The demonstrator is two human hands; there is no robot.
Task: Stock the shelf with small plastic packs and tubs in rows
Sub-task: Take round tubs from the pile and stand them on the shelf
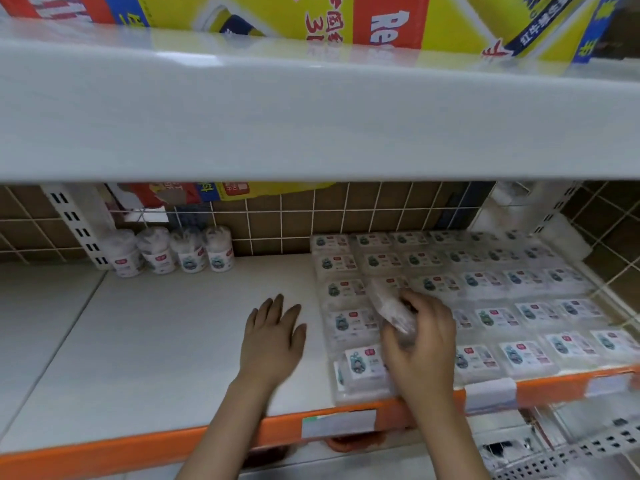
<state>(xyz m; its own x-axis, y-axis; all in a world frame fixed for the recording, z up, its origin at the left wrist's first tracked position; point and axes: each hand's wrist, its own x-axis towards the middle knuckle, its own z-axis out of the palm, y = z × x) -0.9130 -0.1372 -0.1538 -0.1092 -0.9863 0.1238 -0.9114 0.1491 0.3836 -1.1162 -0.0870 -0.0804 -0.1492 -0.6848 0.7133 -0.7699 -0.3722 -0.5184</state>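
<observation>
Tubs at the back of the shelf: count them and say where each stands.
4. The tubs stand in one row along the tiled back wall, left of the flat packs. No others show.

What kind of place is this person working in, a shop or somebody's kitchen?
Most likely a small shop. The shelf has an orange front edge with price-label holders, identical plastic packs lie in neat rows, matching tubs stand at the back, and a printed drinks carton sits on the shelf above.
</observation>
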